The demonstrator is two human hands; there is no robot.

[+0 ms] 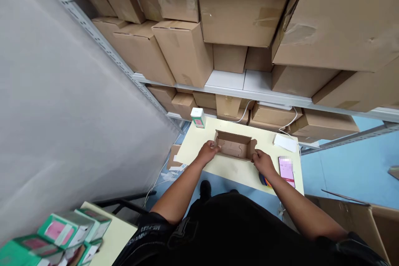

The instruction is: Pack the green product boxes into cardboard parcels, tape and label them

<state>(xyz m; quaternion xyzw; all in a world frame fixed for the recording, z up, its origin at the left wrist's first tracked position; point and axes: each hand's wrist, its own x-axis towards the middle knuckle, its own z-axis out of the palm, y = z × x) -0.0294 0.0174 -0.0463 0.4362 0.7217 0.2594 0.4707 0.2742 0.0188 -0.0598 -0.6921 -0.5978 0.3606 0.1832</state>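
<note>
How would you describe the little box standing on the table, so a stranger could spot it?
Start at the tall metal shelves, then drop to the pale yellow table in front. At its far left corner stands a small box, white on top. Its green and pink colouring sets it apart from the plain brown open carton nearby.

The small open carton (233, 149) you have in hand looks like plain brown cardboard, matt and fairly smooth. Your table (224, 166) has a pale, smooth top with a low sheen. The stacked boxes (246, 8) are matt brown cardboard, crossed by glossy, wrinkled clear tape (267, 13). The shelf frame (102, 43) appears to be painted metal, smooth and pale grey. Your phone (286, 171) shows a glossy glass face. The green-and-white packs (59, 231) seem to be smooth printed card, perhaps lightly glossy, though they are blurred. Your black shirt (224, 228) is matt cloth.
</note>
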